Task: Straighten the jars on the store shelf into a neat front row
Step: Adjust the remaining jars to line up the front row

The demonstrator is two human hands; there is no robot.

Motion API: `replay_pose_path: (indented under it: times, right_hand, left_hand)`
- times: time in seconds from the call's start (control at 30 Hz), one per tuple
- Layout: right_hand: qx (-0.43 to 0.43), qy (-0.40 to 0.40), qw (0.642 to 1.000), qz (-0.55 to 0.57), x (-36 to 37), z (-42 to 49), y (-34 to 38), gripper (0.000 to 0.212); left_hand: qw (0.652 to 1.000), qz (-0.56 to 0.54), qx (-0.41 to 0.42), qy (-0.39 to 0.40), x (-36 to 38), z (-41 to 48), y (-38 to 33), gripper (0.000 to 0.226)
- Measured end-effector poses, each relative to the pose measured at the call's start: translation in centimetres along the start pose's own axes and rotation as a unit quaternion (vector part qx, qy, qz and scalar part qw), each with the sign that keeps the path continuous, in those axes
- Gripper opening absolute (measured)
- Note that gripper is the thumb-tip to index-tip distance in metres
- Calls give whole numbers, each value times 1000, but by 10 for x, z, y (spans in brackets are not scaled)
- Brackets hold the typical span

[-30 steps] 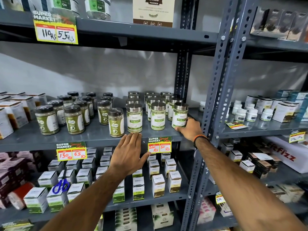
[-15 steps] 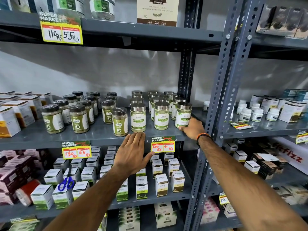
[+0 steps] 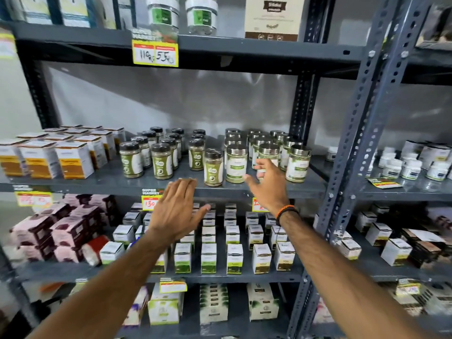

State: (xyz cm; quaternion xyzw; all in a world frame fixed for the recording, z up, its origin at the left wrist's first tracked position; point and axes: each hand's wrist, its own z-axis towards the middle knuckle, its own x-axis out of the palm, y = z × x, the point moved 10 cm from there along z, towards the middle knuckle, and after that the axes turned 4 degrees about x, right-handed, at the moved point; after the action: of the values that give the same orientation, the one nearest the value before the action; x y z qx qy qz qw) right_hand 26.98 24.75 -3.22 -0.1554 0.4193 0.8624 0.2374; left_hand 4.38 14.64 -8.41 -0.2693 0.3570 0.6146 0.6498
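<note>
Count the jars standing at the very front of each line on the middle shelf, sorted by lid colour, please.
Black-lidded jars: 4
Silver-lidded jars: 3, one partly behind the right hand
Total: 7

The right hand [image 3: 267, 185] covers the lower label of one steel-lidded jar [image 3: 268, 152], and whether its fingers touch the glass cannot be told. The left hand [image 3: 177, 209] hides half of a yellow price tag [image 3: 149, 203]; a second tag [image 3: 258, 204] shows only a sliver beside the right wrist. Jar labels are too small to read. Rear jars [image 3: 254, 135] show little more than lids. Motion blur smears the pink packs [image 3: 66, 228] at the left. Upper-shelf tubs [image 3: 162, 13] are cut off by the top edge.
</note>
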Motion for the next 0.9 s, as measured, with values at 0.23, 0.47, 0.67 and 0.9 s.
replay_pose_path:
  times: [0.23,0.47,0.67,0.9]
  right_hand:
    - [37,11,999,-29,85,-7,40,58]
    - [120,-23,990,-65,119,-5,35,57]
    - [133,-18,986,-95,149,11,40,55]
    - [137,30,983,-117,184,27,63,57]
  left_hand:
    - [996,36,-87,5,-28,-46,158,84]
    - [996,19,-76,37,-16,-48,257,84]
    - [996,9,-36,80,18,-38,266,93]
    - [995,41,-40,78,30,-39,266,89]
